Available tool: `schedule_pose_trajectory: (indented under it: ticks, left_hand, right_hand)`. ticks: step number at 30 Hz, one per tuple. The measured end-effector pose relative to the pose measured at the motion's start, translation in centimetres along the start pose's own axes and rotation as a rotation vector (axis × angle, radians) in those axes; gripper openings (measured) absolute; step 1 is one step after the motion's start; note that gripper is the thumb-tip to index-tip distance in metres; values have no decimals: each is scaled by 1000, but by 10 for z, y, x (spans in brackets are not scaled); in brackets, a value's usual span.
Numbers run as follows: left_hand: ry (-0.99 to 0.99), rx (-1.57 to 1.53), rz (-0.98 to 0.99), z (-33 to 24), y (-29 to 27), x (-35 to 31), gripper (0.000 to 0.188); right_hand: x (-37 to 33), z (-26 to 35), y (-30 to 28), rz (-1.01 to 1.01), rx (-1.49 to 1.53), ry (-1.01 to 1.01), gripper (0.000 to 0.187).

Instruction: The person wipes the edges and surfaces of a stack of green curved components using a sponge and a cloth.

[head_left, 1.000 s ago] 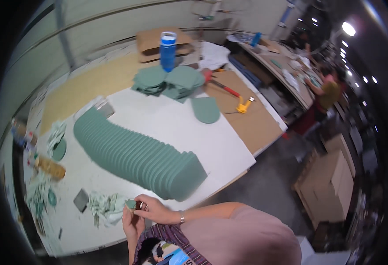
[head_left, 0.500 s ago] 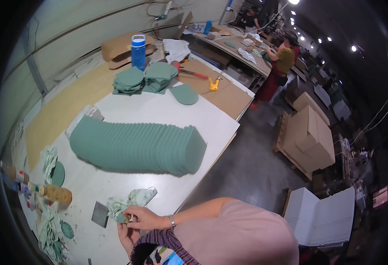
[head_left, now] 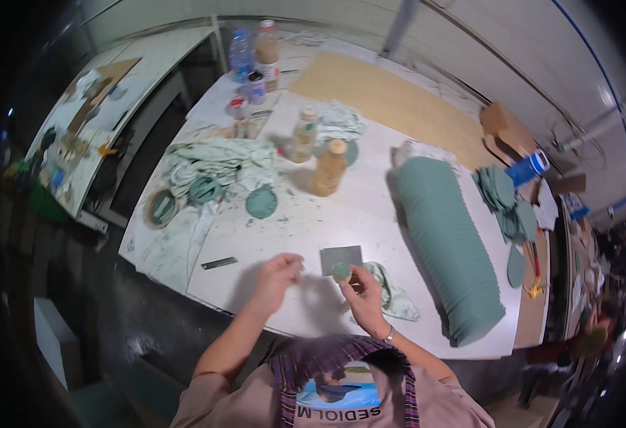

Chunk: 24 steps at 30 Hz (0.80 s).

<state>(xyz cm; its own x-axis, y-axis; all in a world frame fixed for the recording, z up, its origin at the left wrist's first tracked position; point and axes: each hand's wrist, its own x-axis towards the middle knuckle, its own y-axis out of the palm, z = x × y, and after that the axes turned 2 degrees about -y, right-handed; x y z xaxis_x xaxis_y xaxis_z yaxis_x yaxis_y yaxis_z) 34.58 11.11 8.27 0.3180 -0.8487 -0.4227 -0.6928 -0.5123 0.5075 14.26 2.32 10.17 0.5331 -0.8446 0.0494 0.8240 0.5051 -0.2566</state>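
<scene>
My right hand (head_left: 365,294) pinches a small green piece (head_left: 341,271) with a tan underside; its exact kind I cannot make out. It is held above the white table, just in front of a grey square plate (head_left: 341,255). A crumpled green-stained cloth (head_left: 393,296) lies at the right of that hand. My left hand (head_left: 276,282) hovers to the left, its fingers loosely bent and apart, with nothing visible in them. Near it on the table lies a short dark metal strip (head_left: 219,263). A long row of stacked green rounded sheets (head_left: 445,242) stretches along the right.
Two bottles (head_left: 329,170) stand mid-table, with a round green pad (head_left: 262,202) to their left. Stained cloths (head_left: 220,164) and a round tin (head_left: 161,208) are at the left edge. More green pieces (head_left: 498,189), a blue bottle (head_left: 528,168) and a red-handled hammer (head_left: 536,264) lie far right.
My view has swung to the left, bringing the bottles and cloths to the middle. My hands, together before, are now apart; the small green piece stays in my right hand.
</scene>
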Motion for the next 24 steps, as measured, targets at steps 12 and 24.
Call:
schedule_pose_trajectory:
  ticks: [12, 24]
  left_hand:
    - [777, 641, -933, -104, -232, 102, 14]
    - [656, 1029, -904, -162, -178, 93, 7]
  right_hand:
    - [94, 29, 89, 456, -49, -54, 34]
    - [169, 25, 165, 441, -35, -60, 24]
